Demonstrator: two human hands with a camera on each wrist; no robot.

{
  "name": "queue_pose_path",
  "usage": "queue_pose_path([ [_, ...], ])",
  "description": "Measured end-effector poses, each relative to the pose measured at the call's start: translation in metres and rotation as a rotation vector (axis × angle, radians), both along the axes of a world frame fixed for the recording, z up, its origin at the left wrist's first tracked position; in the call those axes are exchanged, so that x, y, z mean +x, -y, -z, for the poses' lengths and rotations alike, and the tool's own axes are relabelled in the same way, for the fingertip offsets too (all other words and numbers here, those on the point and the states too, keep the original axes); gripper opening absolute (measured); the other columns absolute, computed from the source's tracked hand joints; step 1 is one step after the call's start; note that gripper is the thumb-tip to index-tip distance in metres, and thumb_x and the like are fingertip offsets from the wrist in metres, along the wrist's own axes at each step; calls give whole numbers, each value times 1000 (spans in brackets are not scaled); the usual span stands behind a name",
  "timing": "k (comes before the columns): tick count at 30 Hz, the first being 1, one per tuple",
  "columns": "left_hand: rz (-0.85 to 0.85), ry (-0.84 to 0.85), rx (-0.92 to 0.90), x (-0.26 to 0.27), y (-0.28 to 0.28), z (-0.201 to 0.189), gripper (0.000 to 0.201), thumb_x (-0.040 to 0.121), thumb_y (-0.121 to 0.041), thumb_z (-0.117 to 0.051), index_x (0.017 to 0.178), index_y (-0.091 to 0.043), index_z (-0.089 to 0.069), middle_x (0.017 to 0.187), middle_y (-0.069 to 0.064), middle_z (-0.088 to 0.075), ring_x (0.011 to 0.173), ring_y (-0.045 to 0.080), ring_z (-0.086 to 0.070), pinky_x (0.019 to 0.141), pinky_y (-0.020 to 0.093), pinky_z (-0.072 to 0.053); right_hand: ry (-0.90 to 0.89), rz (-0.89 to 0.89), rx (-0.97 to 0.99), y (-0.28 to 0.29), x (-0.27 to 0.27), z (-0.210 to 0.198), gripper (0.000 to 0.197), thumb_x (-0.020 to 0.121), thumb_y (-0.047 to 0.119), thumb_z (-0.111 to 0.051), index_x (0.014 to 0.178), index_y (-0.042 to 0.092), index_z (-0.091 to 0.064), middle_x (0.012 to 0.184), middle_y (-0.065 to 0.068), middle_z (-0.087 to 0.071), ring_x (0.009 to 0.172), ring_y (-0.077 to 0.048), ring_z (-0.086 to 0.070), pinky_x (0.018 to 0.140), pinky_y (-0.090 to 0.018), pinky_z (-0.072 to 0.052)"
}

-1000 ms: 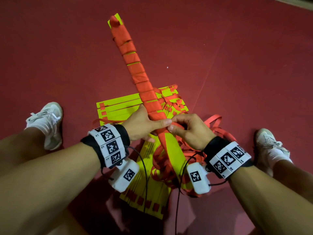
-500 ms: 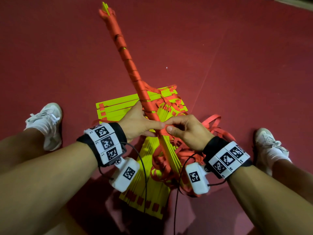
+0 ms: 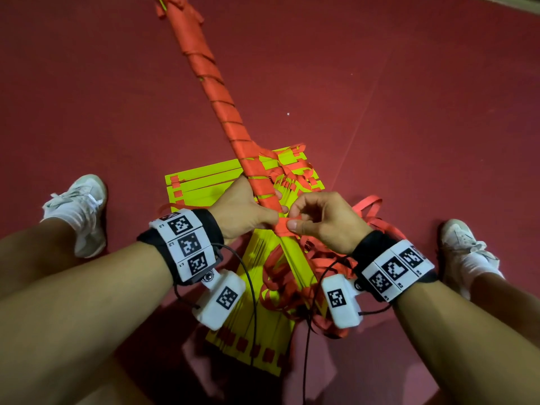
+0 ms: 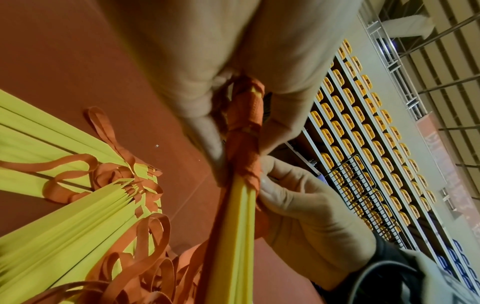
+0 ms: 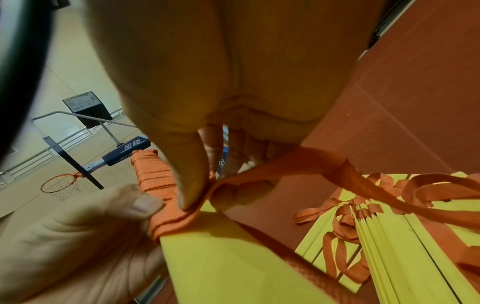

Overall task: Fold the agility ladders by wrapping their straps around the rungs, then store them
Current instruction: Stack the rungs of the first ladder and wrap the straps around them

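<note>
1. Change vs 1 s ago: the wrapped bundle (image 3: 225,112) has been rolled a turn or so & swung, so its far tip now reaches the top edge of the head view. The orange wrap has crept nearer along the rungs, abt to where the hands meet.
2. L hand (image 3: 245,209): fingers curled round the bundle at the near end of the wrap, thumb pressing the last coil. Firm grip, as before.
3. R hand (image 3: 324,220): thumb & forefinger pinch the strap (image 3: 285,223) right at the bundle, feeding it across. A sec ago it was also pinching there, so same job, one coil further on.
4. Where it is: bundle held off the red floor (image 3: 409,97), slanting from between the hands away to far-left. Near end still bare yellow rungs (image 3: 295,255).
5. Loose strap loops (image 3: 371,223) lie piled on the floor near-right, w/ a second unwrapped ladder stack (image 3: 204,185) flat under the hands.
6. Meaning, my read: wrapping is well over halfway on this ladder; a short bare stretch plus plenty of slack remain. Storing not yet begun.
7. Risk: last coil could slacken if the L thumb lifts before the next turn bites.
</note>
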State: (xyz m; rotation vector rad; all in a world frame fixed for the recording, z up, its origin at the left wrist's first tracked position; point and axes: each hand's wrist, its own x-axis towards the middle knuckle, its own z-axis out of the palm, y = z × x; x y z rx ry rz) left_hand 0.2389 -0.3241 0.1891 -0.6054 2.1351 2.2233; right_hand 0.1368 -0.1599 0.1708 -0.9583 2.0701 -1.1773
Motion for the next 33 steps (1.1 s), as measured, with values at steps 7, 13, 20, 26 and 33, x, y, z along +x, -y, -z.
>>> queue_pose_path([
  [7,-35,-36,36,-1,5,2,51,76,28,-63,95,-16,-46,102,7,-56,91,20,-72,53,31,-56,-20,-40,59,-3,-3,-11,14,88,26,-75,75,21,-72,75,-18,-66,65,-22,-54,65,-50,-49],
  [13,-31,-41,15,2,0,0,56,50,5,-71,96,-19,-48,99,6,-60,88,21,-73,72,54,-49,45,-20,2,-4,-1,-11,30,80,5,-80,87,21,-56,72,0,-62,65,-18,-54,66,-40,-47],
  [20,12,-18,7,-1,3,0,56,48,5,-69,103,13,-60,94,14,-69,83,24,-69,76,50,-53,-31,-18,32,-2,-1,-11,31,82,2,-76,98,25,-61,80,3,-69,74,-20,-60,75,-46,-52],
  [26,22,-38,69,-2,4,0,34,46,11,-64,80,6,-56,73,12,-57,80,29,-51,74,45,-42,-218,-45,144,1,2,-13,23,88,16,-75,94,33,-59,79,15,-60,61,3,-51,64,-18,-43],
  [33,38,-47,-25,-2,6,3,34,47,3,-71,78,0,-58,70,12,-55,70,24,-49,65,37,-42,-298,-73,167,0,8,-17,13,92,21,-69,86,29,-61,72,-1,-64,62,-12,-53,60,-26,-40],
])
